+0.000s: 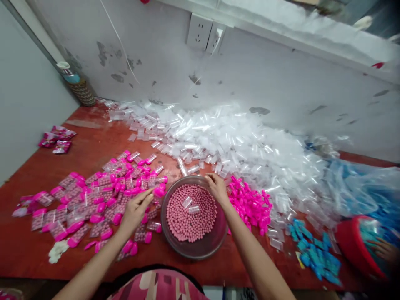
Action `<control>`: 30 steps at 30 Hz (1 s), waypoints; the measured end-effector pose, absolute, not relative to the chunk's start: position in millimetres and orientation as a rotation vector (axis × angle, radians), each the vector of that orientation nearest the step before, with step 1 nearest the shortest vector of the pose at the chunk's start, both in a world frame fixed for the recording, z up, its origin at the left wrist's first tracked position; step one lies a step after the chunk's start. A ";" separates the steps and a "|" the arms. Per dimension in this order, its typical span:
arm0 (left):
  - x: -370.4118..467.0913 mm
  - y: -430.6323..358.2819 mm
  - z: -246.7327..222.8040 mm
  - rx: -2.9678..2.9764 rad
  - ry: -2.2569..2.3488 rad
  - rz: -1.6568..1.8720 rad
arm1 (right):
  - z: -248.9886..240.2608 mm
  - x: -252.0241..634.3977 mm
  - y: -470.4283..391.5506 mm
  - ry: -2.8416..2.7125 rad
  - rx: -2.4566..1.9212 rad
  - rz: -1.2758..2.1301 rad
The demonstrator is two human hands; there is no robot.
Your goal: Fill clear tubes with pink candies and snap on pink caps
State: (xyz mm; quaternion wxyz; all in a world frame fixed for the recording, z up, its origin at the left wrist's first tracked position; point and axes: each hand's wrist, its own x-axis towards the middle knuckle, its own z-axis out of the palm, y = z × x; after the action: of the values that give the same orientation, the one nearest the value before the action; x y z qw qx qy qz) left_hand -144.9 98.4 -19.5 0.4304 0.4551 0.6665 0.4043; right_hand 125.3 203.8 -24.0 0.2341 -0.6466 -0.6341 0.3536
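Observation:
My left hand (136, 209) reaches over small clear bottles (108, 179) with pink caps and pink beads inside. Its thumb and fingers close at a pink-capped bottle (159, 191) left of the bowl; most of that bottle's body is hard to make out. Pink beads (191, 225) fill much of a dark round bowl (200, 253), and two clear empty bottles (193, 209) lie on them. At the bowl's upper right rim, my right hand (217, 189) has its fingers curled together near the clear bottles; whatever sits in the fingertips is hidden.
Clear empty bottles (237, 137) are heaped along the wall. Loose pink caps (250, 204) lie right of the bowl, blue pieces (315, 250) farther right. Another person's hand (383, 249) is in a red tub (346, 246). Pink packets (58, 137) lie at far left.

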 end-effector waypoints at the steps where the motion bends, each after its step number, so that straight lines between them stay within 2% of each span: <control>1: -152.8 101.1 -24.3 1.168 1.731 0.994 | -34.4 129.7 224.0 -1.829 -1.830 0.898; 7: -146.9 108.9 -43.2 1.162 1.749 0.868 | -85.2 121.0 306.0 -2.007 -2.041 0.905; 11: -118.0 109.7 -44.7 1.280 1.679 0.825 | -88.1 106.5 308.9 -2.081 -2.034 0.917; 16: -79.1 117.7 -52.9 1.618 1.473 0.669 | -71.0 118.5 241.0 -2.284 -1.905 0.897; 22: -25.6 139.9 -77.4 2.058 1.498 0.006 | -99.3 138.1 132.0 -2.118 -2.402 0.995; 26: -7.3 142.7 -89.4 2.160 1.494 -0.176 | -121.6 124.7 105.5 -1.894 -2.423 0.903; 30: -13.5 134.7 -92.0 2.145 1.593 -0.233 | -123.2 110.2 103.6 -1.901 -2.352 0.813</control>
State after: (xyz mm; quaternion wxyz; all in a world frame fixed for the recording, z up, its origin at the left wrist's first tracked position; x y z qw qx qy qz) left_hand -13.5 134.7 -92.0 0.2279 0.7787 0.5784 -0.0847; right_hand 110.2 103.6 -123.2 0.0048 -0.7510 -0.6071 0.2596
